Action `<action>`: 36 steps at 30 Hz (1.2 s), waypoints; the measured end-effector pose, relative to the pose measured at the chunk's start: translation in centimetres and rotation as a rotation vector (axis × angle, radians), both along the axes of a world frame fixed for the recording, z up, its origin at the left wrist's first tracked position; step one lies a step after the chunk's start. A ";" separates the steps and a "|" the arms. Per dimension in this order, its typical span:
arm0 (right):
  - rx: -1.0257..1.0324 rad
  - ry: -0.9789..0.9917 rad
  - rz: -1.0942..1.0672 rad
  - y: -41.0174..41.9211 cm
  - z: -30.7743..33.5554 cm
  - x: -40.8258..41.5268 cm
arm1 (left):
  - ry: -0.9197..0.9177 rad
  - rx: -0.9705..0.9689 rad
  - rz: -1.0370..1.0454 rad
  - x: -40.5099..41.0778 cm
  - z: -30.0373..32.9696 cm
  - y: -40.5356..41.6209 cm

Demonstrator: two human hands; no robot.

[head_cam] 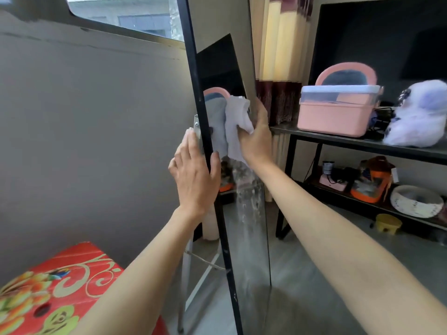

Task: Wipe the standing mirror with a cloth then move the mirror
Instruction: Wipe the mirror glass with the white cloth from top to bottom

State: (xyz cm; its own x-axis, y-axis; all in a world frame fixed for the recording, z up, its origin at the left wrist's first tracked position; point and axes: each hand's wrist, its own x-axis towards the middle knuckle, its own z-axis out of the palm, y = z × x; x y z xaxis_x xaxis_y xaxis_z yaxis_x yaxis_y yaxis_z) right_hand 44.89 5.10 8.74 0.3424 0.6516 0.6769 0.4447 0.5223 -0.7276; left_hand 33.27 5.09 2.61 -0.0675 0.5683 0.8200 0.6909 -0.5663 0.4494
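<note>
A tall, narrow standing mirror (pixel 251 226) with a black frame stands upright in the middle of the view, seen almost edge-on. Its lower glass looks smeared and dusty. My left hand (pixel 193 175) grips the mirror's left frame edge at mid height, thumb on the front and fingers behind. My right hand (pixel 256 134) holds a crumpled white cloth (pixel 238 122) and presses it against the glass just above my left hand. The cloth's reflection shows beside it in the glass. The mirror's metal back stand (pixel 191 274) reaches the floor behind the frame.
A black shelf unit (pixel 358 143) stands right of the mirror, holding a pink box (pixel 336 117), a white plush toy (pixel 418 117) and clutter below. A red floral plastic stool (pixel 55 291) sits at lower left. A grey wall and a curtain (pixel 280 56) lie behind.
</note>
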 end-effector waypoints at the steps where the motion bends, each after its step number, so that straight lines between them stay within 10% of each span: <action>1: -0.014 -0.069 -0.001 0.3 -0.6 -0.5 | -0.016 -0.012 -0.034 0.1 0.0 0.0; 15: -0.496 0.063 -0.072 0.1 -15.8 1.9 | -0.106 0.081 -0.196 0.9 -0.9 1.2; 25: -0.145 0.025 -0.187 2.9 -2.7 1.1 | -0.077 0.052 -0.249 -0.3 -0.5 2.6; 36: -0.279 0.144 -0.220 6.3 -3.6 0.9 | -0.078 -0.043 -0.281 -1.9 0.4 4.7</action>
State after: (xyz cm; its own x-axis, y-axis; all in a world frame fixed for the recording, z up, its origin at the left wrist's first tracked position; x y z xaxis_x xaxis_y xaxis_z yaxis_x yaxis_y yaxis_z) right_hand 45.78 11.37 5.15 0.5730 0.7044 0.4189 0.4070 0.1991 -0.8915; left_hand 31.34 9.83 3.04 0.0353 0.6075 0.7935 0.4724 -0.7099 0.5224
